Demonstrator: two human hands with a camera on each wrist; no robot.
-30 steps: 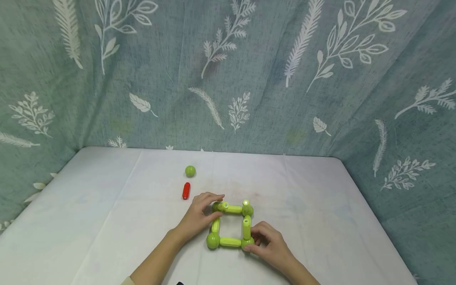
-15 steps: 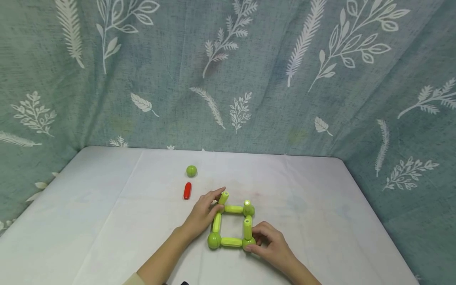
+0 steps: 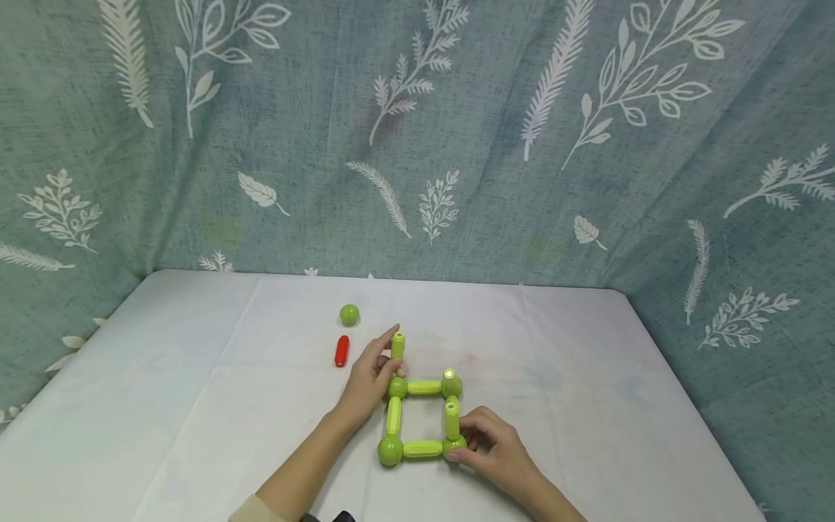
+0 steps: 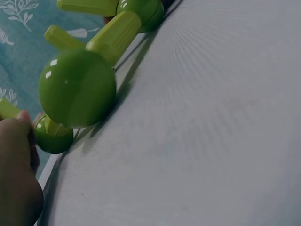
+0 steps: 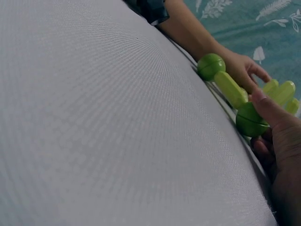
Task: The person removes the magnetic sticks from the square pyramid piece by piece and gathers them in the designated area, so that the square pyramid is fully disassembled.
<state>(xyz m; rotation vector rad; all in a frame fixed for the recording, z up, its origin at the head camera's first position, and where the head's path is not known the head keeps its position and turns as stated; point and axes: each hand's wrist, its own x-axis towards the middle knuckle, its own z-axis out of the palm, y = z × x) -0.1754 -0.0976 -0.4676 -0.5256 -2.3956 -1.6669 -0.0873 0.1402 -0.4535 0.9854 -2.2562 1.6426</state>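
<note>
A square frame of yellow-green rods point(image 3: 422, 449) and green balls point(image 3: 390, 450) lies on the white cloth. My left hand point(image 3: 367, 380) pinches an upright rod point(image 3: 398, 346) above the far left ball point(image 3: 396, 387), its fingers behind and thumb in front. At the near right corner my right hand point(image 3: 492, 444) grips the green ball point(image 5: 250, 119) between thumb and fingers. A second upright rod point(image 3: 452, 420) rises from that ball, and a third point(image 3: 449, 377) from the far right one. The near left ball point(image 4: 77, 88) looms large in the left wrist view, bearing no upright.
Beyond my left hand lie a loose red capsule-shaped rod point(image 3: 342, 351) and a loose green ball point(image 3: 349, 314). A leaf-patterned curtain point(image 3: 391, 145) hangs behind the table point(image 3: 554, 348).
My left hand has moved from the far left corner ball up along its rod. That rod, tilted low before, now stands upright. The right hand keeps its place on the near right ball.
</note>
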